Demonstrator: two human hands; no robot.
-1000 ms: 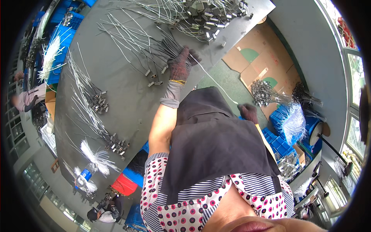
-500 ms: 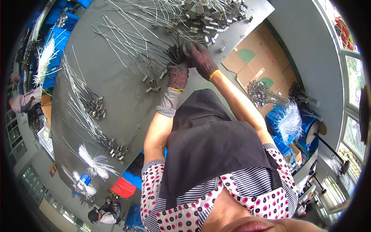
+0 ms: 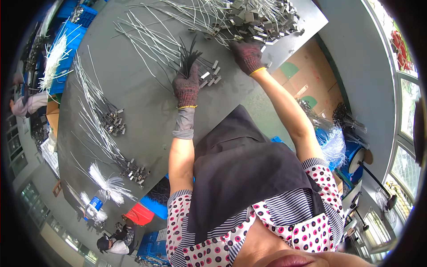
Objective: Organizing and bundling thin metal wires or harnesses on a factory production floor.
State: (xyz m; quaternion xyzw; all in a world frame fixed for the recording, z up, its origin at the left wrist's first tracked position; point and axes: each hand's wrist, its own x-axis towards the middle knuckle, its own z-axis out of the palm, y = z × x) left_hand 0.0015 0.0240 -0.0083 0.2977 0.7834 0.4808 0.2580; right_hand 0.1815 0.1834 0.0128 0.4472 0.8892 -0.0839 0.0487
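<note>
My left hand (image 3: pixel 187 86), in a dark red-black knit glove, is closed around a bunch of short thin black strips or tubes (image 3: pixel 189 57), whose ends fan out above the fist. White wires (image 3: pixel 153 38) lie just beyond it, and several small metal end pieces (image 3: pixel 211 74) rest to its right. My right hand (image 3: pixel 248 57), gloved alike, reaches to the near edge of a large pile of wires with square metal ends (image 3: pixel 255 20). Its fingertips are down among the pieces, so whether they grip one is hidden.
On the grey table (image 3: pixel 142 111), two wire bundles with metal ends (image 3: pixel 113 122) lie at left. White ties (image 3: pixel 109 182) stand near the left corner. Flattened cardboard (image 3: pixel 320 75) lies beyond the right edge. A red bin (image 3: pixel 140 214) is below the table. Other people work farther off.
My hands have come apart. The right moved outward to the pile's edge; the left shifted left, keeping the black bunch. Metal ends that lay left of my left hand now show on its right.
</note>
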